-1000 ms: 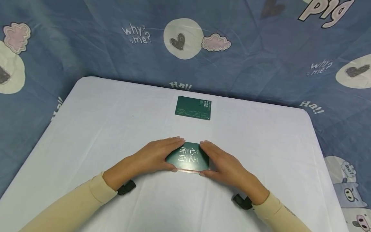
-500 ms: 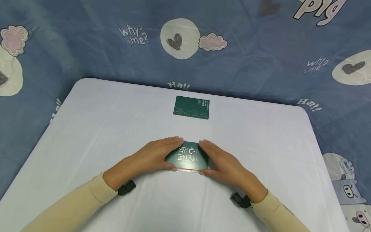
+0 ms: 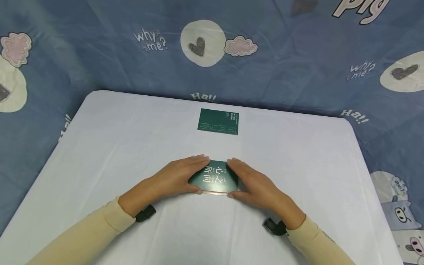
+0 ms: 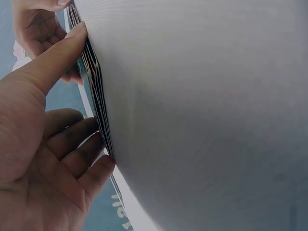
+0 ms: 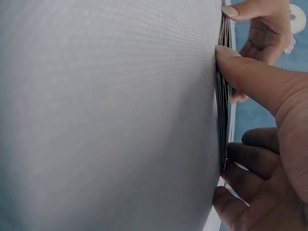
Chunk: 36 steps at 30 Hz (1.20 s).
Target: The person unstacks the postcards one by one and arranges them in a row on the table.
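Green and glossy, a stack of cards [image 3: 215, 180] lies on the white tabletop [image 3: 132, 136], nearly central, with white characters printed across its top face. Both hands hold it, one at either end. The left hand [image 3: 180, 176] spans the left end: its thumb rests at the near edge and its fingertips reach the far edge. The right hand [image 3: 256, 186] does the same at the right end, thumb near and fingers far, so that the stack sits between the two hands and touches both. Neither hand is spread wide; each is set to the depth of the stack. From the wrists, the side of the stack shows as many thin layers, some slightly parted, with the thumbs against that side.

Beyond the stack, well apart from the hands and near the far edge of the tabletop, a dark green card [image 3: 218, 121] lies flat. Small white print marks its upper right corner, and larger faint characters run along its lower part. Cream sleeves [image 3: 82, 232] cover the forearms, and a black device [image 3: 145, 213] shows under the left wrist, another under the right. Behind hangs a blue fabric [image 3: 109, 62] printed with hearts, pink clouds and lettering.
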{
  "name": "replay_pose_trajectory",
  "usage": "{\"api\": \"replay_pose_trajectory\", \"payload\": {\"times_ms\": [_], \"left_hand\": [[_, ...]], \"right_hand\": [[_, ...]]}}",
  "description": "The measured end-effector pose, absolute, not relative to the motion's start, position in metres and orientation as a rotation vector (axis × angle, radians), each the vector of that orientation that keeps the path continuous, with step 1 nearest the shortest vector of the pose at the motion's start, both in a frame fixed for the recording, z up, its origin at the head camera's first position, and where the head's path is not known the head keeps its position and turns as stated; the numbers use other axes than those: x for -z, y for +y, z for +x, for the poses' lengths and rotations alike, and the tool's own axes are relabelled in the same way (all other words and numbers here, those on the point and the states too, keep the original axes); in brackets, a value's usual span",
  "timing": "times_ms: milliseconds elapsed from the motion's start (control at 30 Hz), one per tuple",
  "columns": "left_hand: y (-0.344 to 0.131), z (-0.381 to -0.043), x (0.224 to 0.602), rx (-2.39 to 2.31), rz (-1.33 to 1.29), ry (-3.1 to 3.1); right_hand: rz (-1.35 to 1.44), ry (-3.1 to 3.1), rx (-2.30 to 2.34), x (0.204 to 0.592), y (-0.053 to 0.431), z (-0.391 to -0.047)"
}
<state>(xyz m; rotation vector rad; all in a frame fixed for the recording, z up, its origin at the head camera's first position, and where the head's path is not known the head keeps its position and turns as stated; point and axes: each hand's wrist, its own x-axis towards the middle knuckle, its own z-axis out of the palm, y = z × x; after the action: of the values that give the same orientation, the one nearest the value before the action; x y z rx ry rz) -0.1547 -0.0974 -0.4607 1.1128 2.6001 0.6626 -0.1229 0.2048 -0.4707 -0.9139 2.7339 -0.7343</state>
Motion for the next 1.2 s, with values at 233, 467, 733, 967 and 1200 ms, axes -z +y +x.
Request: {"api": "replay_pose_trajectory", "payload": {"times_ms": [233,467,733,967,1200], "left_hand": [[-0.0971,-0.1537,0.4619,-0.668,1.106,2.607],[-0.0966,-0.1537,0.4632,-0.677,1.121,2.606],[-0.096,-0.1542,0.4632,-0.678,1.122,2.598],[-0.0961,-0.1535,0.4624,-0.679,1.119,2.605],[-0.0952,-0.1527,0.4619,-0.671,1.113,2.61]], "right_hand": [[-0.891,2.715,0.737,0.4708,0.2058,-0.1239],[-0.878,2.709,0.742,0.4706,0.2059,-0.1237],[-0.868,2.705,0.754,0.4707,0.2056,-0.1238],[-0.873,2.706,0.76,0.4717,0.205,-0.124],[-0.86,2.703,0.745,0.4706,0.2049,-0.1242]]}}
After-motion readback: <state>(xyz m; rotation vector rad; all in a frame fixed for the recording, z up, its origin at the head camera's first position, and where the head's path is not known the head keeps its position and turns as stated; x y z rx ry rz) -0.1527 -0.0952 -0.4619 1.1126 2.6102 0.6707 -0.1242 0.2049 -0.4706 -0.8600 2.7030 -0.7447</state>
